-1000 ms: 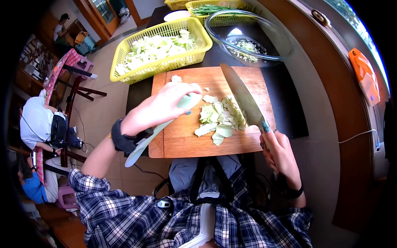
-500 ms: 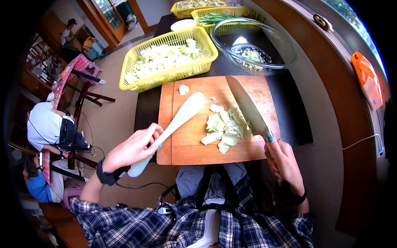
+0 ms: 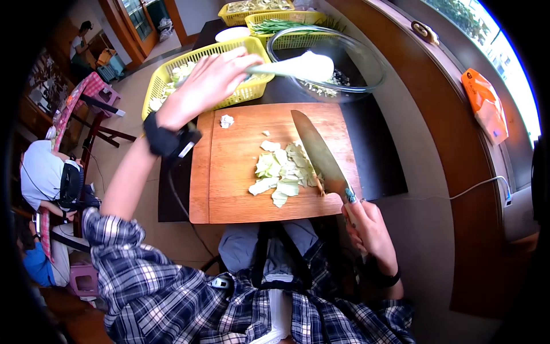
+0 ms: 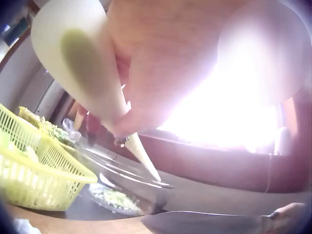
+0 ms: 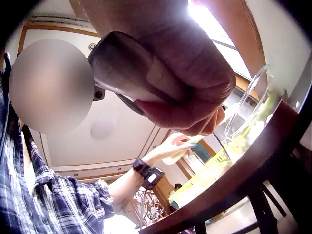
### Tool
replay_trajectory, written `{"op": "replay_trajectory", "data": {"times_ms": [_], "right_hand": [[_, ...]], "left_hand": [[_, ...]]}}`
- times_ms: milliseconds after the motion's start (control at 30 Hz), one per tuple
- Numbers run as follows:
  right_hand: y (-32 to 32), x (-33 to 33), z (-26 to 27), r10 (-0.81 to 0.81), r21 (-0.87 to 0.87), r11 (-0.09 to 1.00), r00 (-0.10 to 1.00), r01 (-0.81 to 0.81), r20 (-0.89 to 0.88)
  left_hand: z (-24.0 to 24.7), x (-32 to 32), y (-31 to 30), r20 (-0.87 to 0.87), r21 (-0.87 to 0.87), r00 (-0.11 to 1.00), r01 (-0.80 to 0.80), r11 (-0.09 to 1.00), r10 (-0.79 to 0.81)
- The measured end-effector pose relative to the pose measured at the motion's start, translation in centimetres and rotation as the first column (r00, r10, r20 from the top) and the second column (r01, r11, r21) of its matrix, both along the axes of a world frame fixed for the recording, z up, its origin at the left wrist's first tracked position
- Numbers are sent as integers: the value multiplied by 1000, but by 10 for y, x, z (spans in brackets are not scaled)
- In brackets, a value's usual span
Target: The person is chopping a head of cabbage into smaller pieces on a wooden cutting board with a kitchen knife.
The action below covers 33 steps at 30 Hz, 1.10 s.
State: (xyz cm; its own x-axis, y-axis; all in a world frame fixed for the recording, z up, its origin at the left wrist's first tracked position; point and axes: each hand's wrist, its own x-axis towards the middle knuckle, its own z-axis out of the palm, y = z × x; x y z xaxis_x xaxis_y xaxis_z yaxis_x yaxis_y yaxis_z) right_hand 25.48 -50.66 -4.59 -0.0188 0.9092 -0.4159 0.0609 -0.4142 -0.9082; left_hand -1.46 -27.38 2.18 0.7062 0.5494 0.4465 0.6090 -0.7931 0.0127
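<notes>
My left hand is raised over the yellow basket and grips a pale paddle-shaped utensil. The broad end of the utensil overlaps the near side of the glass bowl in the head view. Chopped white bits lie at the bottom of that bowl. My right hand holds a kitchen knife by its handle. The blade slants over the right part of the wooden cutting board. Left of the blade lies a pile of cut cabbage.
A small white lump sits near the board's far left corner. Behind stand a white dish, a yellow basket of green stalks and another basket. An orange bag lies on the windowsill. People sit at left.
My left hand has risen from the board's left edge, swinging the paddle-shaped utensil away and right toward the glass bowl. The right hand and knife stay nearly the same over the board.
</notes>
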Motion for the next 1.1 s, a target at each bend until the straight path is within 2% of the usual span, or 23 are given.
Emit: {"op": "replay_trajectory", "data": {"times_ms": [67, 100, 167, 267, 300, 333, 367, 400, 433, 467, 500, 533, 567, 600, 667, 700, 733, 800, 833, 867, 967, 1067, 1100], "right_hand": [[-7, 4, -3, -3, 11, 1000, 1000, 3, -1], [-8, 6, -3, -2, 7, 1000, 1000, 2, 0], [-12, 8, -4, -6, 11, 1000, 1000, 6, -9], [-11, 10, -4, 11, 27, 1000, 1000, -11, 9], [-10, 10, -4, 21, 24, 999, 1000, -21, 9], [-8, 10, -4, 1, 6, 1000, 1000, -1, 0], [-6, 10, -4, -20, -9, 1000, 1000, 20, -10], [-3, 11, -3, -14, -6, 1000, 1000, 14, -18], [1, 12, -2, 16, 26, 1000, 1000, -16, 12], [4, 11, 1, 41, 58, 997, 998, -43, 43], [9, 8, 6, 43, 53, 998, 999, -44, 33], [14, 6, 8, 36, 57, 998, 999, -38, 29], [19, 5, 8, 36, 65, 997, 999, -38, 36], [23, 3, 10, 37, 69, 997, 998, -40, 43], [30, 0, 9, 33, 81, 996, 999, -36, 43], [32, -1, 8, 27, 76, 997, 998, -31, 48], [33, -2, 8, 17, 71, 997, 998, -21, 52], [33, -2, 8, 9, 70, 997, 995, -16, 100], [33, -2, 6, 11, 69, 997, 991, -20, 130], [34, -2, 5, 14, 67, 997, 988, -25, 156], [39, 1, 3, 73, 100, 990, 967, -100, 244], [44, -4, 7, 91, 85, 989, 958, -119, 273], [43, -5, 9, 86, 84, 990, 957, -113, 276]], "left_hand": [[-11, 19, 20, -43, 253, 995, -80, 964, 94], [-17, 26, 32, -42, 249, 995, -81, 965, 94], [-29, 38, 50, -83, 463, 978, -132, 876, 192], [-35, 44, 63, -157, 605, 934, -165, 779, 320], [-34, 42, 62, -97, 725, 962, -107, 681, 255], [-22, 39, 41, -101, 724, 959, -112, 681, 265], [-10, 32, 14, 36, 458, 999, -19, 889, 2], [-1, 29, -1, 248, 171, 947, 165, 971, -205], [-3, 35, 8, -54, 782, 990, -37, 622, 127], [-11, 27, 6, -62, 782, 990, -30, 622, 126], [-11, 22, -15, -118, 512, 977, -96, 853, 180], [-11, 18, -31, -189, 181, 959, -177, 967, 211], [-19, 16, -36, -211, -107, 955, -232, 967, 206], [-33, 13, -38, -233, -388, 953, -275, 880, 195], [-77, 0, -33, 69, -419, 996, 79, 905, -55], [-96, -3, -38, 16, -267, 998, 64, 962, -62], [-95, -2, -44, -45, -476, 997, 34, 879, -62], [-94, 5, -62, 17, -687, 999, 47, 725, -48], [-83, 8, -72, 26, -753, 996, 73, 654, -81], [-93, 7, -76, 149, -749, 975, 219, 626, -163], [-86, 9, -92, 130, -708, 961, 262, 656, -244], [-86, 8, -88, 216, -663, 946, 324, 675, -243], [-81, 7, -90, 167, -627, 969, 248, 738, -183]]}}
